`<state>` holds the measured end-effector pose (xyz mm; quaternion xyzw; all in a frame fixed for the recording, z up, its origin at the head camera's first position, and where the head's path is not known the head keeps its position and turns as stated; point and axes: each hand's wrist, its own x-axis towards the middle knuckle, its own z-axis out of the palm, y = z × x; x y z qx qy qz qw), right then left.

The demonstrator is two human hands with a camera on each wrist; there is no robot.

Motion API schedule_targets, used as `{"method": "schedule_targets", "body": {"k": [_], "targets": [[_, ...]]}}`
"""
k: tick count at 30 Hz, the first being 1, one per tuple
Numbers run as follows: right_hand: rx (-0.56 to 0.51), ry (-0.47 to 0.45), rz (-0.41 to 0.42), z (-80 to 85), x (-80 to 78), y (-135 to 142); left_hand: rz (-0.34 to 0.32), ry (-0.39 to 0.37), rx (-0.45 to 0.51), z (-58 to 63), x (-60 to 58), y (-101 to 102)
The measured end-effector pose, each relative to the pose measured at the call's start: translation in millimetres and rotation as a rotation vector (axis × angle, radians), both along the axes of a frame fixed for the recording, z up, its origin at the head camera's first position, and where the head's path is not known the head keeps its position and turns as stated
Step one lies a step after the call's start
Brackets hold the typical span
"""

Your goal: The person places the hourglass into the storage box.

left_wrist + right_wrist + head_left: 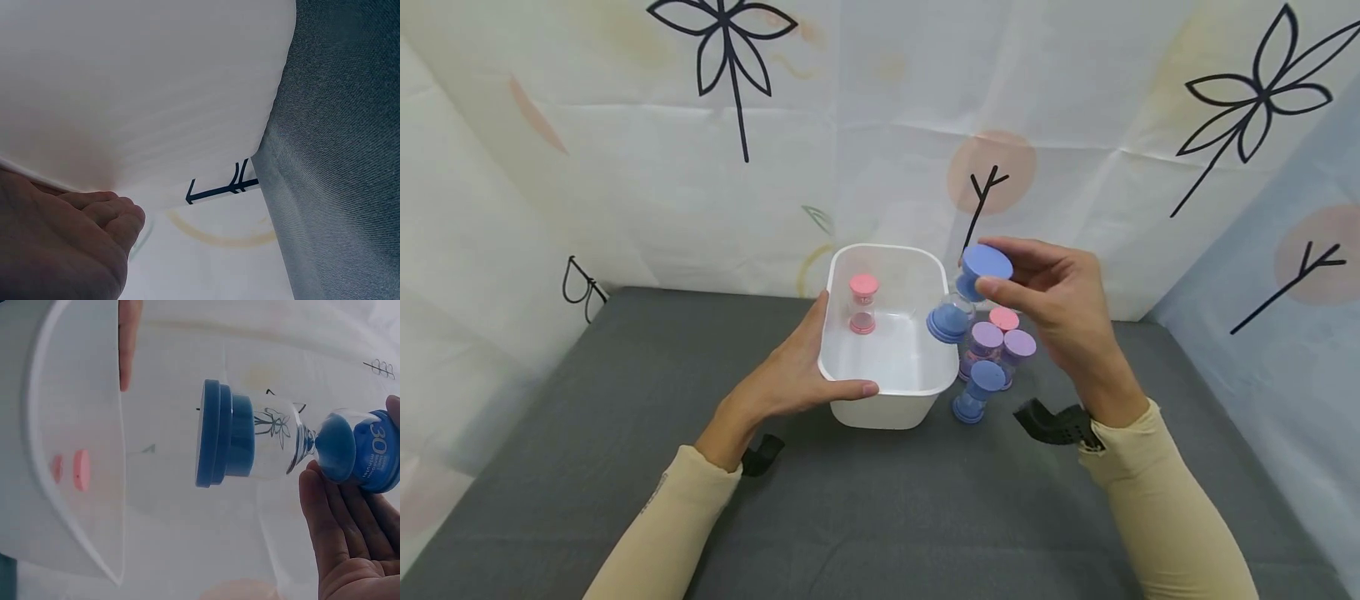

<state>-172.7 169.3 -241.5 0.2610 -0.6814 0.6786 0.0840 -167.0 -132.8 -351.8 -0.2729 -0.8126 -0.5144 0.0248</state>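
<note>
My right hand [1056, 287] pinches a large blue sand timer [951, 321] by its upper cap and holds it in the air, tilted, near the right rim of a white plastic bin [883, 412]. In the right wrist view, blue sand and a "30" label show on the held timer [237, 434]. With the thumb along the front rim and the fingers against the outer wall, my left hand [782, 375] grips the bin at its left side. Inside the bin a small pink sand timer [863, 286] stands upright.
Right of the bin stand a small blue sand timer [987, 377], two purple sand timers [1019, 344] and a pink sand timer [1003, 318], close together on a dark grey cloth-covered table [880, 517]. A printed white curtain [880, 125] hangs behind.
</note>
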Motion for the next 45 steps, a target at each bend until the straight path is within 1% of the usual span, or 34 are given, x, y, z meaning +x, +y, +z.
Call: {"method": "schedule_targets", "body": {"k": [2, 4, 8, 13, 17, 22, 29, 31, 37, 42, 45], "targets": [[0.000, -0.011, 0.007, 2.5, -11.5, -12.3, 0.000, 0.004, -0.001, -2.4, -2.0, -0.2], [-0.015, -0.032, 0.035, 4.0, -23.1, -24.9, -0.002, 0.009, -0.004, -3.2, -2.9, -0.2], [-0.019, -0.053, 0.078, 3.6, -44.3, -48.5, -0.011, -0.011, 0.002, -2.7, -2.7, -0.1], [-0.023, -0.084, 0.106, -4.4, -66.9, -75.6, -0.003, -0.042, 0.002, -2.2, -1.4, -0.4], [0.006, -0.146, 0.097, -14.4, -79.4, -93.2, -0.007, -0.054, 0.011, -2.5, -0.7, -0.3], [0.078, -0.222, 0.044, -25.8, -87.0, -106.7, -0.009, -0.057, 0.018, -3.0, -0.8, 0.0], [0.110, -0.293, 0.014, -42.3, -96.1, -113.7, 0.005, -0.061, 0.008, -3.5, -1.1, -0.4], [0.121, -0.296, 0.010, -45.6, -98.0, -114.4, 0.013, -0.052, -0.008, -3.5, -1.2, -0.2], [0.160, -0.277, 0.012, -50.3, -99.8, -115.8, -0.010, -0.037, 0.008, -3.3, -1.6, 0.5], [0.251, -0.287, 0.011, -55.0, -99.3, -115.7, 0.004, -0.042, -0.004, -3.3, -0.9, -0.2], [0.318, -0.296, 0.032, -57.0, -98.9, -115.6, 0.006, -0.038, -0.011, -3.9, -1.1, -0.2]]}}
